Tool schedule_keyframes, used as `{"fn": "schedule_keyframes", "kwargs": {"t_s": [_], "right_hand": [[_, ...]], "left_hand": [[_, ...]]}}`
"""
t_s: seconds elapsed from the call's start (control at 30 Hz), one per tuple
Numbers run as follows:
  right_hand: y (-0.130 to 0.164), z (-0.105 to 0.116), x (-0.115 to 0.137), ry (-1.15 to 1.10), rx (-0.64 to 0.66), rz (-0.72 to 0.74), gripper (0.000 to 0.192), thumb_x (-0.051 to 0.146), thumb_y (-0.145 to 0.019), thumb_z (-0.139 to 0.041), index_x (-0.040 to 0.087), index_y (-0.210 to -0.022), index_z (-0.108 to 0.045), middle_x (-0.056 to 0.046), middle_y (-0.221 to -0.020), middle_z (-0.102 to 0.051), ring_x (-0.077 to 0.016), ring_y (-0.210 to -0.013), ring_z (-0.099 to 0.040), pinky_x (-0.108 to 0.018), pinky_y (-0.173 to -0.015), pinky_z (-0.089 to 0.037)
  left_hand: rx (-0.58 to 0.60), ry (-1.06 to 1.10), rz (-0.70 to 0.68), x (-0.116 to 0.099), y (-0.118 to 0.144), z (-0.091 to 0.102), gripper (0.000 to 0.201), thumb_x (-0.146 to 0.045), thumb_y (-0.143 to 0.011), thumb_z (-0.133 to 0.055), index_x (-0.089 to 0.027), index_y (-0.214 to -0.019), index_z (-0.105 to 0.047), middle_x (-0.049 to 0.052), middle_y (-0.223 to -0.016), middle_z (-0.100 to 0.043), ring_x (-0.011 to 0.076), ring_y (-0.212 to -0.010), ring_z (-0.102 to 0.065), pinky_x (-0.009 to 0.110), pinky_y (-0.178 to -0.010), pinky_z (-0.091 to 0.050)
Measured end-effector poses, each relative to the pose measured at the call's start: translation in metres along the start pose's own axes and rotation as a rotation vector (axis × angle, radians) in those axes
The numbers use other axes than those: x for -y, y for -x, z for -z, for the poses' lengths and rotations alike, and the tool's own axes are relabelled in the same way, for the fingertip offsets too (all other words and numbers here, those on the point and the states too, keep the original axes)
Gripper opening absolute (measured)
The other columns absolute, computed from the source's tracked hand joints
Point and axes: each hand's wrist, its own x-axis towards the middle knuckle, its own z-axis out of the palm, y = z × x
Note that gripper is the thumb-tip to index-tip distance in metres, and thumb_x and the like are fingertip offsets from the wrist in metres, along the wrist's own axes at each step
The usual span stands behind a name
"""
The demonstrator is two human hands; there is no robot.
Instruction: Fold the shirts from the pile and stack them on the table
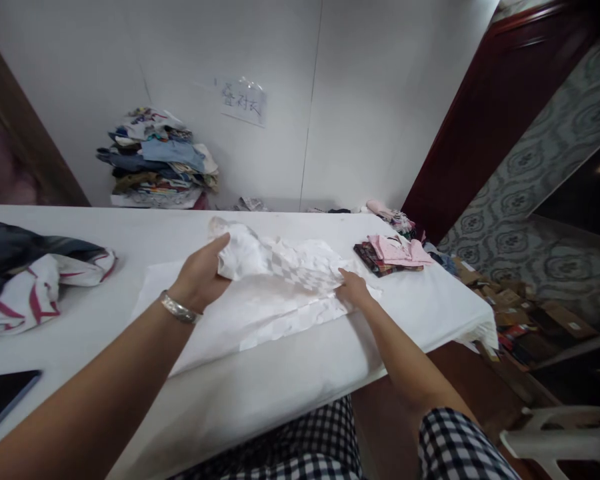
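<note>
Gripping a bunched fold of the white garment, the left hand is closing its fingers and thumb around the crumpled upper end and lifting it slightly off the table. Pressing flat, the right hand is lying with fingers spread on the garment's right edge, holding nothing, only pinning the cloth down.

Bearing everything is the long table, covered in smooth white cloth, its right corner hanging loose. Lying across its middle, the garment is showing a faint woven checker pattern, partly smoothed flat toward the near edge and rumpled where the left hand is holding it. Both forearms are reaching forward from the bottom of the view, the left one angled up from the left with a silver bracelet at the wrist, the right one stretching straighter and thinner.

Resting at the table's left end is a heap of dark and white-and-red fabric. Sitting near the right end, apart from the garment, is a small folded stack of pink and dark patterned clothes. Standing against the wall behind is a tall mixed pile of clothing. Peeking in at the lower left is a dark tablet.
</note>
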Motion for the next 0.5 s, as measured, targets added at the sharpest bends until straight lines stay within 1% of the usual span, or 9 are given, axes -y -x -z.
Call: {"fn": "schedule_keyframes", "kwargs": {"t_s": [0.07,0.13,0.17,0.27,0.33,0.37,0.4,0.47,0.5], "right_hand": [[-0.004,0.003,0.000,-0.006,-0.014,0.015,0.060,0.022,-0.074,-0.060,0.016,-0.133,-0.053,-0.011,-0.124,-0.063,-0.0275,-0.117,-0.055,-0.038,-0.099,-0.039],[-0.007,0.005,-0.002,-0.011,-0.044,0.027,0.048,0.018,-0.076,-0.055,0.019,-0.123,-0.062,-0.008,-0.118,-0.067,-0.0250,-0.113,-0.059,-0.036,-0.100,-0.038],[-0.007,0.007,-0.004,-0.012,-0.061,0.027,0.045,0.014,-0.077,-0.052,0.020,-0.120,-0.064,-0.007,-0.116,-0.068,-0.0242,-0.111,-0.060,-0.035,-0.100,-0.038],[-0.001,0.009,-0.014,-0.027,-0.146,0.018,0.050,0.007,-0.078,-0.043,0.018,-0.122,-0.063,-0.007,-0.120,-0.067,-0.0230,-0.110,-0.061,-0.034,-0.098,-0.041],[0.009,0.005,-0.023,-0.070,-0.230,0.063,0.051,0.006,-0.078,-0.041,0.017,-0.123,-0.063,-0.006,-0.121,-0.066,-0.0222,-0.112,-0.060,-0.033,-0.097,-0.043],[0.015,0.002,-0.027,-0.090,-0.262,0.113,0.050,0.006,-0.078,-0.042,0.018,-0.121,-0.064,-0.006,-0.120,-0.067,-0.0219,-0.111,-0.060,-0.034,-0.097,-0.044],[0.022,-0.002,-0.031,-0.104,-0.281,0.178,0.047,0.006,-0.079,-0.042,0.018,-0.118,-0.066,-0.006,-0.117,-0.068,-0.0218,-0.110,-0.061,-0.034,-0.096,-0.045],[0.037,-0.011,-0.035,-0.092,-0.275,0.322,0.041,0.008,-0.081,-0.044,0.019,-0.112,-0.069,-0.007,-0.113,-0.070,-0.0224,-0.106,-0.063,-0.036,-0.093,-0.046],[0.043,-0.014,-0.036,-0.071,-0.265,0.384,0.038,0.008,-0.082,-0.045,0.019,-0.109,-0.070,-0.007,-0.111,-0.070,-0.0226,-0.104,-0.063,-0.037,-0.092,-0.046]], "left_hand": [[-0.020,0.107,0.016,-0.014,0.003,-0.006,0.030,-0.026,-0.090,-0.045,-0.010,-0.110,-0.060,0.013,-0.102,-0.070,0.0197,-0.098,-0.066,0.041,-0.099,-0.048],[-0.055,0.117,-0.012,-0.026,0.008,-0.009,0.029,-0.024,-0.092,-0.043,-0.009,-0.109,-0.061,0.013,-0.103,-0.070,0.0192,-0.100,-0.065,0.041,-0.102,-0.047],[-0.069,0.108,-0.019,-0.031,0.011,-0.009,0.029,-0.024,-0.092,-0.043,-0.009,-0.108,-0.061,0.012,-0.102,-0.070,0.0190,-0.100,-0.066,0.041,-0.101,-0.047],[-0.117,0.051,-0.016,-0.043,0.022,0.000,0.027,-0.027,-0.091,-0.044,-0.012,-0.104,-0.062,0.009,-0.092,-0.071,0.0196,-0.093,-0.068,0.041,-0.094,-0.052],[-0.190,-0.021,0.039,-0.044,0.031,0.017,0.025,-0.030,-0.089,-0.046,-0.015,-0.101,-0.063,0.006,-0.084,-0.071,0.0206,-0.085,-0.069,0.042,-0.086,-0.057],[-0.238,-0.063,0.097,-0.042,0.036,0.030,0.024,-0.030,-0.088,-0.048,-0.016,-0.099,-0.063,0.005,-0.080,-0.071,0.0212,-0.081,-0.069,0.042,-0.081,-0.058],[-0.289,-0.107,0.174,-0.037,0.040,0.045,0.023,-0.030,-0.086,-0.049,-0.016,-0.098,-0.063,0.005,-0.077,-0.071,0.0218,-0.078,-0.069,0.042,-0.076,-0.059],[-0.374,-0.203,0.327,-0.021,0.046,0.082,0.020,-0.029,-0.082,-0.053,-0.017,-0.096,-0.062,0.004,-0.072,-0.070,0.0223,-0.071,-0.069,0.040,-0.067,-0.060],[-0.402,-0.264,0.371,-0.011,0.047,0.101,0.019,-0.028,-0.079,-0.056,-0.018,-0.094,-0.062,0.003,-0.071,-0.070,0.0219,-0.068,-0.068,0.038,-0.063,-0.059]]}}
